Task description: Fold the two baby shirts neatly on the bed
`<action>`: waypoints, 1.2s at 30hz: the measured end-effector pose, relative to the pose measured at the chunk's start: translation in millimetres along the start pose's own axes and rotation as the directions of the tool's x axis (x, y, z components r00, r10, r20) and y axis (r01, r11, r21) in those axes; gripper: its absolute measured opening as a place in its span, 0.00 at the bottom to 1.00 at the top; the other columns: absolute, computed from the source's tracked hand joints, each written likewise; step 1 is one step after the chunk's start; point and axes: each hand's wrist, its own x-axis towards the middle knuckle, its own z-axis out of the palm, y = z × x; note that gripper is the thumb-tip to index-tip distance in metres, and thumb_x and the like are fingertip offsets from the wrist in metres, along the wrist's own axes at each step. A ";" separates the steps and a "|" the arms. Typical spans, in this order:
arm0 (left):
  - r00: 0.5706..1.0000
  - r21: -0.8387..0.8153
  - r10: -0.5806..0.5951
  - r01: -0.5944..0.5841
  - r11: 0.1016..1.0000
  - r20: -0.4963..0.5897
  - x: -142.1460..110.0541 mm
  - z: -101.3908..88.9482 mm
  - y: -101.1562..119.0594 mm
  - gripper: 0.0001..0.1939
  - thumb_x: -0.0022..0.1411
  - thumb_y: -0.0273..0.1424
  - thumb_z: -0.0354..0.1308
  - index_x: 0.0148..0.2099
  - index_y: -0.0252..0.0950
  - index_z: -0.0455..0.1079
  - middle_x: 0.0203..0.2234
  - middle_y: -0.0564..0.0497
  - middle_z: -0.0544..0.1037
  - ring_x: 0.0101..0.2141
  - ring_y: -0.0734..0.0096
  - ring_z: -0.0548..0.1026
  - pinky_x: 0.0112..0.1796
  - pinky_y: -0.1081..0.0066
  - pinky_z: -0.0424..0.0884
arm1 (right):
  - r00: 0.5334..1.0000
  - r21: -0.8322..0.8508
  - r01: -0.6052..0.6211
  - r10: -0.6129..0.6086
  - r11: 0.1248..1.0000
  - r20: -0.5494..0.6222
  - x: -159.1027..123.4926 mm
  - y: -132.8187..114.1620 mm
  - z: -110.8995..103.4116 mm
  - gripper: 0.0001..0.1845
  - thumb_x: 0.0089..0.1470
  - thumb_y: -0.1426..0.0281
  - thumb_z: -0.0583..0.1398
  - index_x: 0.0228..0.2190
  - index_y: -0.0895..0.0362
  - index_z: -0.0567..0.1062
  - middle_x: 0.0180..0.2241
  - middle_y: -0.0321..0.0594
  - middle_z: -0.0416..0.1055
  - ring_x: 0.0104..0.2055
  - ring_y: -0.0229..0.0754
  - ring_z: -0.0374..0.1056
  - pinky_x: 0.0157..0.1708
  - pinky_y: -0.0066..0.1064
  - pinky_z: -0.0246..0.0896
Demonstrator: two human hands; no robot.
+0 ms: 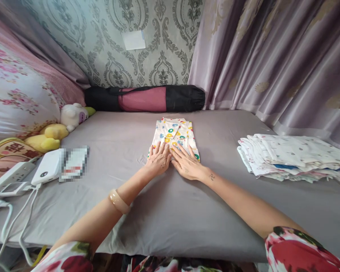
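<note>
A small white shirt [175, 130] with a colourful print lies folded into a compact rectangle on the grey bed sheet [124, 139]. Its collar edge points away from me. My left hand [159, 158] rests flat on the near left part of the shirt, fingers spread. Flat on the near right part lies my right hand [187, 162], its fingers also apart. Both hands cover much of the shirt's near edge, and the thumbs almost meet between them. Neither hand grasps the cloth.
To the right is a stack of folded white cloths [294, 155]. A black and pink rolled bag [143, 99] lies along the wall. At left are a power strip [14, 177], a white power bank [48, 166] with cables, and plush toys [49, 136].
</note>
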 end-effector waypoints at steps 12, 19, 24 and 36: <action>0.983 0.002 -0.056 0.057 0.998 0.172 5.6 6.0 -1.5 0.30 0.72 0.42 0.33 0.71 0.36 0.46 0.70 0.43 0.48 0.68 0.49 0.45 0.63 0.42 0.45 | 0.992 0.023 -0.049 0.046 0.999 0.114 3.3 2.6 2.6 0.31 0.67 0.61 0.40 0.67 0.56 0.50 0.70 0.41 0.39 0.72 0.51 0.33 0.66 0.59 0.27; 0.998 0.021 -0.016 0.015 1.000 0.067 7.3 4.6 -2.6 0.30 0.72 0.42 0.33 0.70 0.37 0.50 0.69 0.44 0.50 0.68 0.51 0.44 0.63 0.41 0.43 | 0.990 0.009 -0.129 0.129 0.992 0.058 3.9 5.5 -3.1 0.31 0.67 0.62 0.39 0.68 0.53 0.50 0.70 0.38 0.38 0.72 0.51 0.32 0.66 0.60 0.27; 0.996 0.020 0.008 -0.009 1.000 0.088 6.0 13.9 -1.7 0.31 0.72 0.42 0.32 0.71 0.36 0.48 0.69 0.43 0.49 0.68 0.49 0.46 0.62 0.39 0.43 | 0.992 -0.028 -0.118 0.119 0.993 0.041 3.3 6.7 8.9 0.30 0.66 0.63 0.41 0.67 0.51 0.53 0.70 0.39 0.41 0.71 0.51 0.36 0.65 0.60 0.28; 0.996 0.038 -0.011 0.007 0.999 0.091 4.9 5.3 -10.1 0.32 0.71 0.46 0.32 0.70 0.37 0.49 0.69 0.43 0.50 0.68 0.51 0.45 0.63 0.43 0.43 | 0.984 -0.016 -0.166 0.166 0.986 0.057 -0.8 13.8 2.2 0.31 0.66 0.62 0.39 0.68 0.52 0.49 0.70 0.40 0.39 0.72 0.48 0.32 0.66 0.56 0.26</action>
